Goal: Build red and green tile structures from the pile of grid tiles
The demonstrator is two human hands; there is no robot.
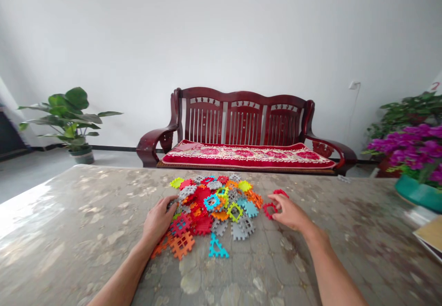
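A heap of flat plastic interlocking building tiles with notched edges lies on the table, in red, orange, grey, blue and yellow-green. My left hand rests against the heap's left side, thumb and fingers apart, close to a grey tile at its edge. Right of the heap, my right hand is open, its thumb and forefinger spread beside a red tile with an open centre. Another red tile shows just behind these fingers, partly covered. A blue triangular tile lies in front of the heap.
The table has a glossy, patterned cover. At its right stand purple flowers in a teal pot, near a stack of paper or books. A grey tile lies by the far edge. Beyond are a wooden bench and a potted plant.
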